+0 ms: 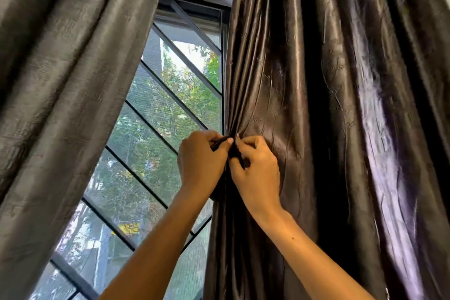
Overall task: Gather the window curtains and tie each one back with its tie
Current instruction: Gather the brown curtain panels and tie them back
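Left hand [203, 158] and right hand [255, 165] pinch a dark tie [237, 153] (narrow strip) at the glossy pleated curtain [316, 105].

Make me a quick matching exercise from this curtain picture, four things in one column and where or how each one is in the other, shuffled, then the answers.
Things:
1. left curtain
2. right curtain
3. tie
4. window grille

States:
A. pinched between the left hand and the right hand
B. dark diagonal bars in the gap, trees behind
C. hangs loose, no hand on it
D. glossy dark folds gathered where the hands meet

Pairs: 1-C, 2-D, 3-A, 4-B
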Motion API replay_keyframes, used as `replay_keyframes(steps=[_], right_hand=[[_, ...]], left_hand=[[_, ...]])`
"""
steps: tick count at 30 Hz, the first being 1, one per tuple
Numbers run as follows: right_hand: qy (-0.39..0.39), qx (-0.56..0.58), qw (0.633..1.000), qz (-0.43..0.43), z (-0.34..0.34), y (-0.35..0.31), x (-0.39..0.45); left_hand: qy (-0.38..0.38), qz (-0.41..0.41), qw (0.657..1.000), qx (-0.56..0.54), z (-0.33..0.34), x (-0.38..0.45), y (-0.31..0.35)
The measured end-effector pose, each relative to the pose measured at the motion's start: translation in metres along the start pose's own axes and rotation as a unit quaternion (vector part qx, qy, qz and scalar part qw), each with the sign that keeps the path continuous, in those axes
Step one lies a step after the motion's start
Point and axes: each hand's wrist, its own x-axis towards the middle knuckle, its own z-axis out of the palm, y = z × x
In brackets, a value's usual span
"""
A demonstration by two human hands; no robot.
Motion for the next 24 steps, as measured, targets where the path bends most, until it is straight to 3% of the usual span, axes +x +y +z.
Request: replay_keyframes(steps=[3,8,11,13,15,18,20,22,24], right_hand=[[-0.036,-0.019,0.999,-0.015,-0.001,0.005,-0.002],[-0.091,-0.045,0.994,-0.049,-0.008,0.01,-0.005],[-0.025,-0.106,0.992,-0.058,-0.016,0.019,-0.001],[0.031,-0.117,0.992,0.037,-0.022,0.026,0.006],[0.005,-0.081,0.984,0.16,-0.028,0.034,0.014],[-0.039,0.07,0.969,0.232,-0.034,0.042,0.022],[-0.016,0.058,0.977,0.204,-0.036,0.042,0.021],[0.044,-0.031,0.991,0.125,-0.036,0.036,0.018],[0.053,-0.081,0.994,0.057,-0.033,0.025,0.014]], left_hand=[[-0.022,-0.019,0.998,-0.047,-0.001,0.0,-0.001],[-0.03,-0.027,0.999,-0.013,0.0,0.006,0.003],[-0.011,-0.024,1.0,0.017,0.001,0.007,0.001],[0.0,-0.028,0.999,0.02,0.002,0.006,0.0],[-0.001,-0.031,0.999,0.017,0.004,0.006,0.001],[-0.005,-0.027,0.999,0.02,0.006,0.005,0.003],[-0.007,-0.023,1.0,0.02,0.008,0.004,0.005],[-0.011,-0.02,1.0,0.015,0.011,0.003,0.007],[-0.014,-0.012,1.0,0.008,0.015,0.0,0.012]])
